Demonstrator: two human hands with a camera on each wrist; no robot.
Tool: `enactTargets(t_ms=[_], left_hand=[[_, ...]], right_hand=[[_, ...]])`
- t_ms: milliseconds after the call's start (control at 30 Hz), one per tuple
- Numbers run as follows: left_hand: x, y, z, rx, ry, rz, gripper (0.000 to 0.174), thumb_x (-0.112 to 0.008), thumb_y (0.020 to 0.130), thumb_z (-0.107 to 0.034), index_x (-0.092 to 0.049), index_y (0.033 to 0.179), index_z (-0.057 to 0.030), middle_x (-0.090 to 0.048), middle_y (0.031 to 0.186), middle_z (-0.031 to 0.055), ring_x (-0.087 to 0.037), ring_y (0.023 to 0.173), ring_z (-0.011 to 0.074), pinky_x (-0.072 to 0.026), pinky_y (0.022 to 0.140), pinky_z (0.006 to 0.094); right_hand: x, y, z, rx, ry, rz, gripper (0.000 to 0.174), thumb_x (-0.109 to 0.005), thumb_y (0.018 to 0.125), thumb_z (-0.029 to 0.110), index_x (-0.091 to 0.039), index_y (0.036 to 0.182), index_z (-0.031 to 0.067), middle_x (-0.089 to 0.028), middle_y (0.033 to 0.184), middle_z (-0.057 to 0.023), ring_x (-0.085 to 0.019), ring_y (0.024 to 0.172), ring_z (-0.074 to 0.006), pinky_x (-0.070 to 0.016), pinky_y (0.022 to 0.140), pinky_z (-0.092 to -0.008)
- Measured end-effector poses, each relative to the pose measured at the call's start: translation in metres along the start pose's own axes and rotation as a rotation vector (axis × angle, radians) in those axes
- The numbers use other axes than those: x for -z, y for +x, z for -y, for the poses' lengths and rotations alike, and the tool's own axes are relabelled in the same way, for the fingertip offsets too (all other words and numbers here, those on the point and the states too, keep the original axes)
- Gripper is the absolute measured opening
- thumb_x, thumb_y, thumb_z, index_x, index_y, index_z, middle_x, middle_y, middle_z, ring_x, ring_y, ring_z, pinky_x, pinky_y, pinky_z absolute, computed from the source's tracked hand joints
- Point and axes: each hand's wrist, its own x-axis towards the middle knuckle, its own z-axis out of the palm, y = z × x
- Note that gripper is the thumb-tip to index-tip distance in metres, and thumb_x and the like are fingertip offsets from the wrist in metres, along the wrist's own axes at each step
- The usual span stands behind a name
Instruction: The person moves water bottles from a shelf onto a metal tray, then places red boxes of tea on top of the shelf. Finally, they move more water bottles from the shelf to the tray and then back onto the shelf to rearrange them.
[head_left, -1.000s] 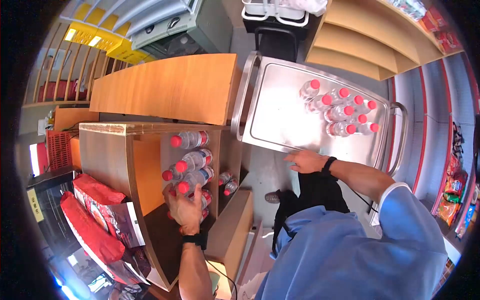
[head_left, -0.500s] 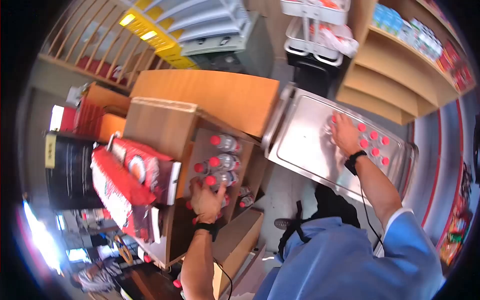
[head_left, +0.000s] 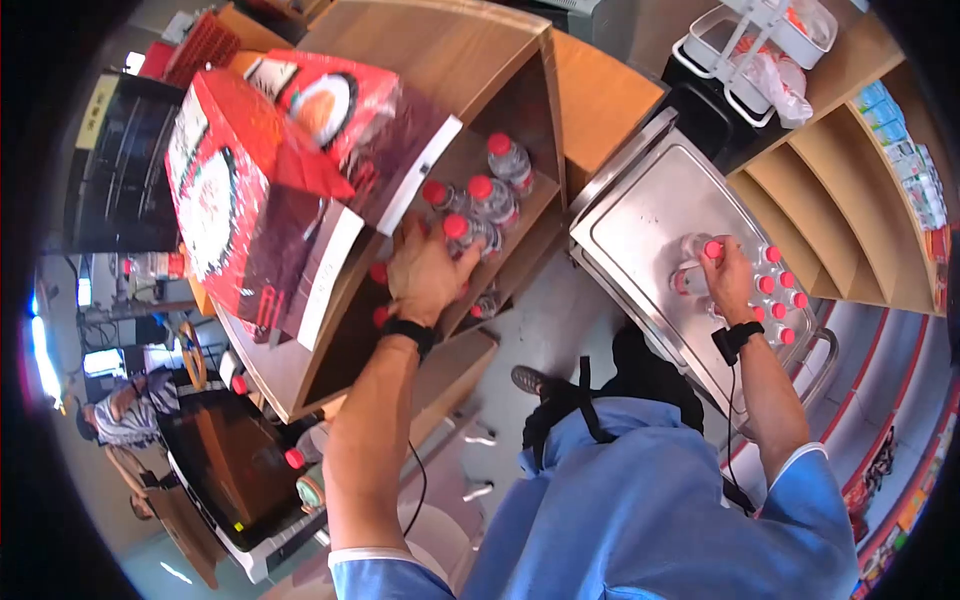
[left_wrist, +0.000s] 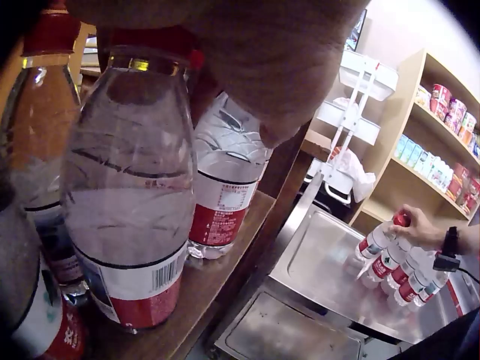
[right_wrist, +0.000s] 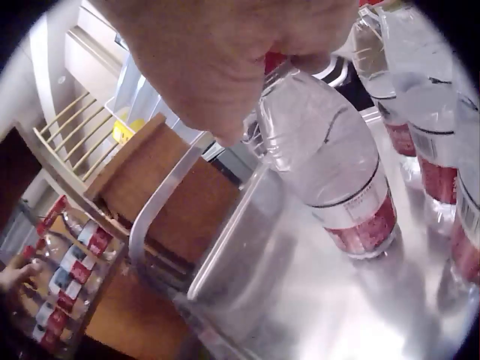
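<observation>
Your left arm reaches up and away from you toward 11 o'clock, forearm bare, a black band on the wrist. Your left hand (head_left: 425,275) is palm down inside the wooden shelf (head_left: 548,120). The left wrist view shows its fingers curled over the red cap and neck of the shelf bottle (left_wrist: 127,187), which stands upright on the shelf board. More red-capped bottles crowd just beside it, at 12 and 1 o'clock of the hand.

Your right arm stretches toward 2 o'clock, blue sleeve pushed back, a black band on that wrist too. Your right hand (head_left: 728,280) is over the steel tray (head_left: 640,210), fingers bent down and pinching the red cap of the tray bottle (head_left: 690,250). That bottle sits at 10 o'clock of the hand, tilted, its base on the tray. The other tray bottles (head_left: 782,292) stand close together at 3 o'clock of the hand, touching one another.

Red cartons (head_left: 240,190) lie on top of the shelf at 9 o'clock of your left hand.
</observation>
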Motion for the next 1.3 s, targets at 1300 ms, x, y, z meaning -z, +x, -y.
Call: enactTargets(t_ms=[1300], left_hand=[[-0.02, 0.005, 0.009, -0.105, 0.115, -0.086, 0.069, -0.088, 0.076, -0.052, -0.069, 0.114, 0.0024, -0.058, 0.127, 0.0215, -0.062, 0.114, 0.0416, -0.0529, 0.094, 0.0507]], right_hand=[[-0.438, -0.075, 0.252, -0.179, 0.295, 0.447, 0.022, -0.063, 0.089, 0.019, -0.078, 0.099, 0.0055, -0.075, 0.104, -0.0239, -0.074, 0.098, -0.0397, -0.0602, 0.081, -0.0513]])
